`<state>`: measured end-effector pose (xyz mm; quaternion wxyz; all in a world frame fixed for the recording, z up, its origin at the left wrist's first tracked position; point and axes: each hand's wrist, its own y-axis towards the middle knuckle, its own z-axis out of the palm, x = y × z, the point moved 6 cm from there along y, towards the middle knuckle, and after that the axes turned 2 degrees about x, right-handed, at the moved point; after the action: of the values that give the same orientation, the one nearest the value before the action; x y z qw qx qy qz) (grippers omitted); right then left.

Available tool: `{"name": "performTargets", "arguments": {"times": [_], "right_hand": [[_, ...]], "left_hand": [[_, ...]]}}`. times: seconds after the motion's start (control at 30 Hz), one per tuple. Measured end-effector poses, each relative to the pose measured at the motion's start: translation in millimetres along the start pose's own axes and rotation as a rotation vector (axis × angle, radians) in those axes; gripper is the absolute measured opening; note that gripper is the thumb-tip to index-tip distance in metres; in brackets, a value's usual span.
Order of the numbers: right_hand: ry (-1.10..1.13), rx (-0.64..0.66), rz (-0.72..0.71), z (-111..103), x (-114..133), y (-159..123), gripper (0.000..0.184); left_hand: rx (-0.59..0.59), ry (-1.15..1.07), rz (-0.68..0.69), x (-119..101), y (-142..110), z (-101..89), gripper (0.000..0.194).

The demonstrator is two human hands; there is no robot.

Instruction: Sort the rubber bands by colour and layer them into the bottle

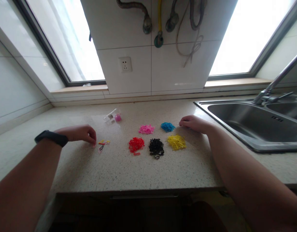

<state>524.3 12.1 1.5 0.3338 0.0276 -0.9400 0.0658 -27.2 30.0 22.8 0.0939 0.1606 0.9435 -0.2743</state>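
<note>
My left hand, with a dark band on the wrist, has its fingertips pinched low over the counter on a small pink rubber band. Just right of it lies a small mixed bunch of yellow, red, black and pink bands. My right hand rests by the blue pile of rubber bands, fingers pressed together; what they hold, if anything, is too small to make out. Between my hands also lie a pink pile, a red pile, a black pile and a yellow pile.
A clear plastic packet with a round pink piece lies at the back left of the speckled counter. On the right is a steel sink with a faucet. A socket and pipes are on the tiled wall.
</note>
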Motion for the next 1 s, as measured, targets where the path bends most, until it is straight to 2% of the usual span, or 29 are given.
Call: {"name": "performTargets", "arguments": {"times": [0.3,0.5,0.6,0.73,0.87,1.0], "right_hand": [[-0.03,-0.01,0.012,-1.2,3.4,-2.2,0.03],[-0.023,0.0,0.007,-0.4,3.6,-1.9,0.029],[-0.018,0.002,0.002,0.2,2.5,-0.7,0.03],[-0.025,-0.01,0.009,-0.4,2.7,-0.6,0.031],[-0.048,-0.017,-0.002,-1.0,4.3,-1.1,0.031],[-0.041,-0.005,-0.006,0.3,3.4,-0.8,0.03]], "left_hand": [[0.035,0.029,-0.023,-2.8,0.3,5.1,0.039],[0.059,-0.059,0.04,-13.7,-0.5,7.3,0.03],[0.04,-0.132,0.123,-35.7,-6.4,2.7,0.025],[0.002,-0.256,0.28,-77.9,-15.9,-1.6,0.023],[0.068,-0.507,0.459,-121.8,-22.1,6.7,0.023],[0.024,-0.673,0.586,-156.7,-22.4,14.8,0.023]]}}
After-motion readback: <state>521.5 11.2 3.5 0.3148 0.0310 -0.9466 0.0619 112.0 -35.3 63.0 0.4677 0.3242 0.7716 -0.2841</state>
